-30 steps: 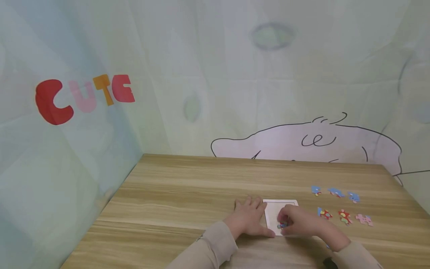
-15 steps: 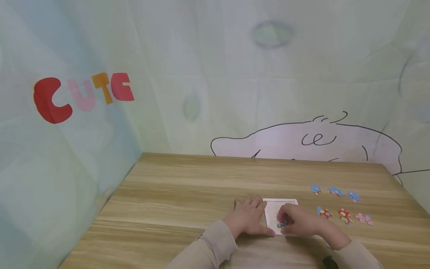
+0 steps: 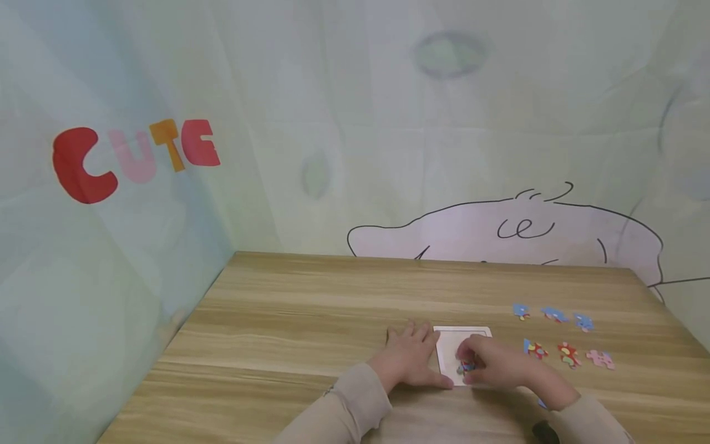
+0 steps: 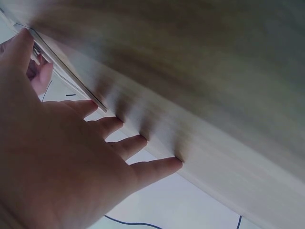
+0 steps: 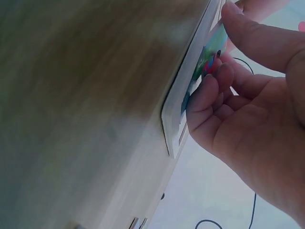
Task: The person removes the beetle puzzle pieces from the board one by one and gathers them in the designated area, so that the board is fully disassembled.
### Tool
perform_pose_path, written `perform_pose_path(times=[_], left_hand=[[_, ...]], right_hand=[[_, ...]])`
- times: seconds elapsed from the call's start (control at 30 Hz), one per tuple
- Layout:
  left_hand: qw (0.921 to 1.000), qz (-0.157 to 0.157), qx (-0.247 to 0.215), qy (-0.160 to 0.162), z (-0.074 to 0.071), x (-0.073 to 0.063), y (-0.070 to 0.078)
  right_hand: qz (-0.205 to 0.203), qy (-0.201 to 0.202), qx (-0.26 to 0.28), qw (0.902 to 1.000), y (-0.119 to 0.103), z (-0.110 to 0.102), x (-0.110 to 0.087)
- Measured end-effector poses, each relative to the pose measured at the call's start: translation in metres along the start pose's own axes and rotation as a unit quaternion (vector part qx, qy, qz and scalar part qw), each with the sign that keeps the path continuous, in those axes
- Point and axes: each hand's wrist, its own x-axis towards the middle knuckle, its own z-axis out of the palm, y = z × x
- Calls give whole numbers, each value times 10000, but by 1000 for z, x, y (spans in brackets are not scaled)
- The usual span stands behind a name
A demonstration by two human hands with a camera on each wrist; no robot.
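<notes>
A white puzzle tray (image 3: pixel 448 345) lies on the wooden table with a thin raised rim. My left hand (image 3: pixel 407 357) is spread flat at its left side, thumb at the near left corner and fingertips on the table. Over the tray's near right part, my right hand (image 3: pixel 499 362) pinches a colourful jigsaw piece (image 3: pixel 465 366) between thumb and curled fingers. Green, blue and red show on the piece (image 5: pixel 209 59) in the right wrist view, close against the tray's surface; the fingers hide part of it.
Right of the tray lie blue pieces (image 3: pixel 554 314) in a far row, with red-patterned pieces (image 3: pixel 568 356) and a pink piece (image 3: pixel 601 359) nearer. A blue bit (image 3: pixel 542 403) peeks out by the right wrist. A dark object (image 3: pixel 545 433) sits by the right sleeve.
The view has shifted very slightly. Both hands keep their places, and the right fingers have moved a little, so slightly more of the piece shows.
</notes>
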Motion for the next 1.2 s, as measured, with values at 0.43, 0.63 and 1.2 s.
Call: perform_pose_path(times=[0.43, 0.63, 1.2], left_hand=[[10000, -29, 51, 2, -2, -1, 0], [10000, -23, 55, 19, -1, -1, 0], [9999, -31, 139, -11, -1, -1, 1]], right_hand=[[-291, 128, -83, 9995, 5, -1, 2], [-217, 59, 21, 9997, 5, -1, 1], [204, 50, 1, 9998, 5, 0, -1]])
